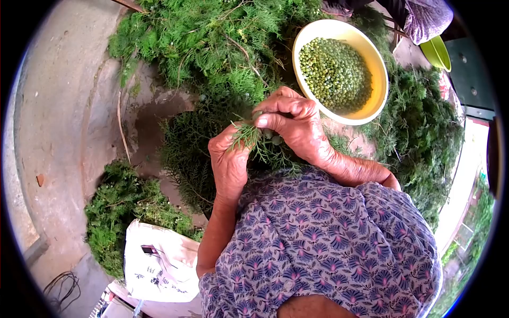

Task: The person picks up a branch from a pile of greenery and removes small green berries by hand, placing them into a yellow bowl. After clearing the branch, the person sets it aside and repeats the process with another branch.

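Observation:
My left hand (229,159) is closed around a small green evergreen sprig (247,135), whose flat, scaly leaves stick out past the fingers. Right beside it, my right hand (299,127) pinches thumb and forefinger together at the sprig's upper end. Whatever lies between those fingertips is too small to make out. Beneath both hands, more dark evergreen branches (185,153) lie over the lap and floor. A yellow basin (380,69) stands just beyond my right hand, holding many small round green cones (334,74).
A large heap of evergreen branches (207,42) lies ahead, another pile (419,122) at right. At lower left, a smaller pile (114,212) adjoins a white sack (159,265). A green bowl (437,53) and another person's patterned clothing (427,18) show at upper right.

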Demonstrator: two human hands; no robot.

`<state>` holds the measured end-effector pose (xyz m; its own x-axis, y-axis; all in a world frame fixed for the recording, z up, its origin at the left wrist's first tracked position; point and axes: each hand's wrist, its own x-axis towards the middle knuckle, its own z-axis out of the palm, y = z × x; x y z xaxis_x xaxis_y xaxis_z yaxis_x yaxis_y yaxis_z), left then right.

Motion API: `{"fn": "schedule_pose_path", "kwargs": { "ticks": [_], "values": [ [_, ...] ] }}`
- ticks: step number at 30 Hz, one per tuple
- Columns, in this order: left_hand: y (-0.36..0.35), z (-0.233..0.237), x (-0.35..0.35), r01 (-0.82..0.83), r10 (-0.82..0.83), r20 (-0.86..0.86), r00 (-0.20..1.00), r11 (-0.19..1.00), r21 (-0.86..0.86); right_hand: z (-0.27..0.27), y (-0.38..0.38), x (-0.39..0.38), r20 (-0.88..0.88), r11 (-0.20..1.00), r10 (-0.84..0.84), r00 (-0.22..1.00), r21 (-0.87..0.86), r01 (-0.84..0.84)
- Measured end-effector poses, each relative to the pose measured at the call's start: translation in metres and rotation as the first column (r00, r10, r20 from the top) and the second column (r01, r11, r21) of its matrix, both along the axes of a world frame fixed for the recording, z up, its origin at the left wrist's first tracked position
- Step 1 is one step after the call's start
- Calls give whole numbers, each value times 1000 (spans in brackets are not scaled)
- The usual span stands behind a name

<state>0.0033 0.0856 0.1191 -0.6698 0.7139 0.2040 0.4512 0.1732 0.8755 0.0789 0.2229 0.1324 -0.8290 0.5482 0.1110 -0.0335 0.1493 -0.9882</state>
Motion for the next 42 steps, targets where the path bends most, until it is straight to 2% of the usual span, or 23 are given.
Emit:
{"fn": "schedule_pose_path", "kwargs": {
  "ticks": [1, 2, 3, 5, 6, 7, 9, 11, 15, 17, 19, 21, 23, 25, 27, 29, 31, 33, 34, 38, 39, 41, 42],
  "values": [
    [-2, 0, 1, -2, 2, 0, 1000, 1000, 0, 0, -2, 0, 6, 998, -52, 999, -44, 52],
    [-4, -1, 3, -11, -17, 297, 955, 996, 90, -12, 3, -5, -57, 989, -144, 988, -46, 142],
    [-4, -3, 5, -44, -64, 562, 825, 983, 176, -4, 14, -7, 21, 906, -182, 983, -386, 176],
    [-5, -4, 9, -89, -66, 567, 821, 967, 241, -13, 36, -5, -6, 781, -134, 991, -616, 102],
    [-3, -3, 7, -178, -45, 671, 740, 949, 260, -11, 39, -6, -7, 781, -131, 991, -617, 99],
    [-3, -1, 7, -268, -32, 766, 643, 927, 264, -6, 41, -5, -8, 684, -44, 999, -729, 24],
    [0, 3, 8, -294, 6, 760, 650, 924, 244, -10, 46, -4, -90, 509, 114, 989, -850, -136],
    [-1, 5, 5, -227, 29, 751, 659, 960, 161, -15, 47, -1, -55, 605, 275, 960, -766, -217],
    [-1, 3, 4, -198, 1, 775, 631, 967, 160, 5, 31, -1, 130, 783, 391, 911, -568, -255],
    [-2, 0, 3, -183, -49, 750, 660, 957, 224, -1, 27, -4, 44, 766, 387, 921, -571, -295],
    [-3, 1, 3, -191, -37, 748, 663, 957, 217, -3, 26, -6, -6, 797, 462, 887, -436, -418],
    [-3, 2, 4, -198, -26, 746, 666, 957, 210, -5, 22, -6, -19, 778, 438, 899, -493, -389],
    [-1, 3, 4, -186, 14, 744, 668, 971, 149, -11, 20, -6, -31, 611, 388, 921, -740, -282],
    [2, 7, 6, -205, 0, 753, 658, 962, 179, -16, 24, -6, 9, 491, 331, 944, -855, -165],
    [2, 8, 4, -227, -13, 760, 650, 951, 210, -16, 29, -6, -44, 517, 289, 956, -834, -194],
    [-4, 8, 2, -220, 56, 782, 621, 970, 106, -11, 35, -4, -115, 509, 260, 959, -828, -237],
    [-3, 3, 3, -232, 52, 796, 603, 966, 112, -10, 41, 0, -102, 562, 336, 936, -776, -286],
    [-1, -3, 5, -310, 17, 833, 553, 932, 187, 0, 39, 3, 69, 681, 456, 887, -669, -298],
    [-2, -2, 5, -310, 17, 833, 552, 932, 187, -1, 29, 1, -2, 717, 407, 913, -619, -321],
    [-2, 3, 4, -230, -23, 779, 627, 949, 214, 2, 21, -5, 103, 924, 382, 919, -50, -378],
    [-2, 5, 5, -218, -21, 770, 638, 954, 206, 1, 20, -5, 102, 924, 382, 918, -51, -379],
    [-1, 8, 5, -205, 5, 774, 633, 965, 161, -2, 20, -5, 56, 829, 379, 924, -463, -312],
    [-1, 8, 6, -190, 30, 779, 627, 975, 115, -2, 19, -4, 57, 829, 381, 923, -464, -313]
  ]
}}
